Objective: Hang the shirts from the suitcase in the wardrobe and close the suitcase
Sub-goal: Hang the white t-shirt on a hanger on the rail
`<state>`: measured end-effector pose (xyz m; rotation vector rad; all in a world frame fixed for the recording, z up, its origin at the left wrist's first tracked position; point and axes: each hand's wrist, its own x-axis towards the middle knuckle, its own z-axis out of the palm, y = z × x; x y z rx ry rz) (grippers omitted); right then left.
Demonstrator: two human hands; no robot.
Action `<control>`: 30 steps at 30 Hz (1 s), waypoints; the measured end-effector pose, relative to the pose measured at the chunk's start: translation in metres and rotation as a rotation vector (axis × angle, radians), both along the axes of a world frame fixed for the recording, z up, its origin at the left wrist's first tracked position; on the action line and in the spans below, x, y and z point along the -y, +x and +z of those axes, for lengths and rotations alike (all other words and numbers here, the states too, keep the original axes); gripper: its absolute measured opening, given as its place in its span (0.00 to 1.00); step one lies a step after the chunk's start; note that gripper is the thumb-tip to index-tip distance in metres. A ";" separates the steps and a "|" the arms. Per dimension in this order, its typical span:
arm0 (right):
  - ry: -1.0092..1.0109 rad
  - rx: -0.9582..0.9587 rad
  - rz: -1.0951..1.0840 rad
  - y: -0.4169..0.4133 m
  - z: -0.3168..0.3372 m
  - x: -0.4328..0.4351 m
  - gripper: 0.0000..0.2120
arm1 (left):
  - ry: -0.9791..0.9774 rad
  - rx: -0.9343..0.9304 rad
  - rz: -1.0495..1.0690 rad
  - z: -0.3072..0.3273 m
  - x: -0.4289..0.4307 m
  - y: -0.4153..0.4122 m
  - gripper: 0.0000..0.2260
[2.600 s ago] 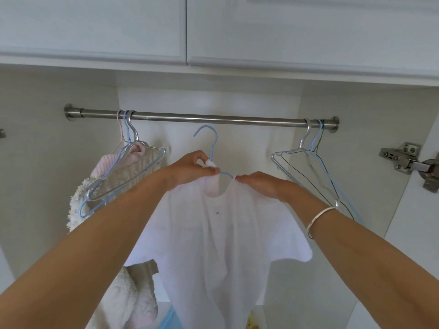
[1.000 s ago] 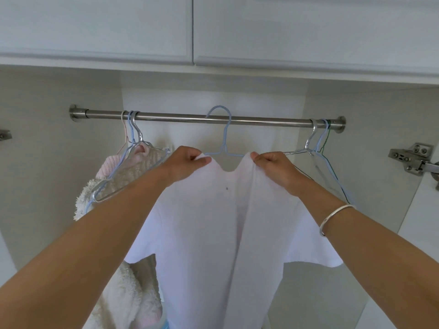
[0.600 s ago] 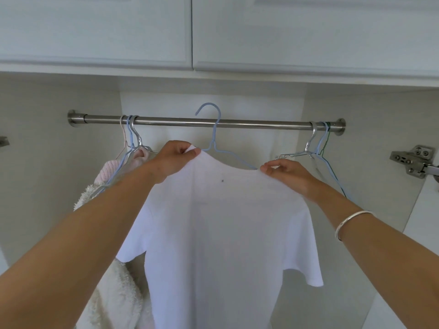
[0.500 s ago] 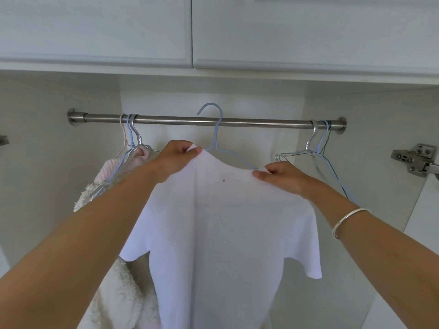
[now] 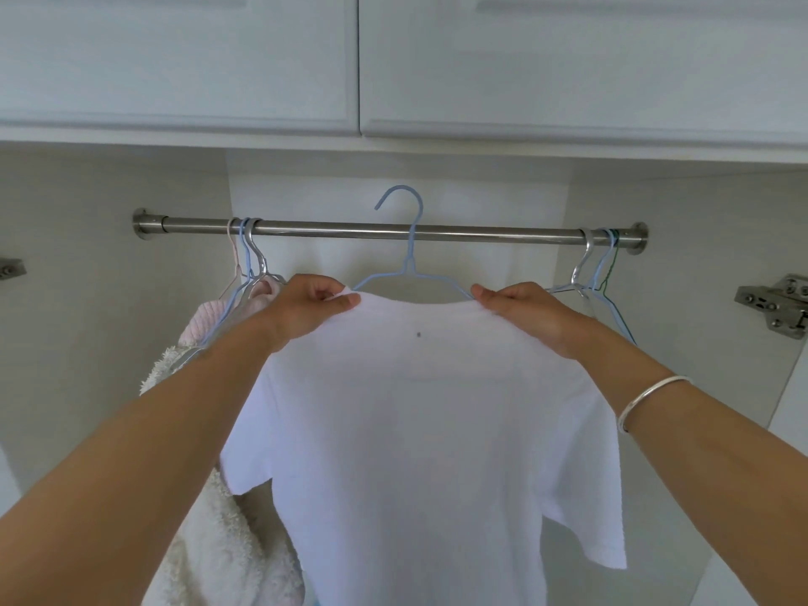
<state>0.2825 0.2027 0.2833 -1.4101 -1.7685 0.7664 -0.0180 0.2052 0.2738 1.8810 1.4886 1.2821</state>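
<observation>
A white short-sleeved shirt (image 5: 419,430) hangs spread on a light blue wire hanger (image 5: 409,273). The hanger's hook rises above the steel wardrobe rail (image 5: 481,234) near its middle; whether it rests on the rail I cannot tell. My left hand (image 5: 312,306) pinches the shirt's left shoulder by the collar. My right hand (image 5: 520,310) pinches the right shoulder. A silver bangle (image 5: 647,398) sits on my right wrist. The suitcase is out of view.
Pink and cream fluffy garments (image 5: 210,496) hang on hangers at the rail's left end. Several bare wire hangers (image 5: 599,277) hang at the right end. White upper cupboard doors (image 5: 358,63) close off the top. A door hinge (image 5: 776,306) sticks out at right.
The hanger with the shirt went up from below the rail to the rail's height. My hands moved apart along the shoulders and the shirt now hangs flat and spread.
</observation>
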 end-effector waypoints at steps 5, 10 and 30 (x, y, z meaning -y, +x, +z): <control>-0.295 0.066 0.214 0.004 0.008 0.008 0.18 | -0.012 -0.113 0.089 -0.014 -0.003 0.001 0.13; -0.299 0.111 0.180 0.010 -0.004 0.010 0.14 | -0.057 -0.132 0.088 -0.023 -0.011 0.010 0.06; -0.452 -0.456 0.186 -0.115 -0.074 0.030 0.14 | -0.506 -0.097 0.037 -0.032 0.000 0.062 0.07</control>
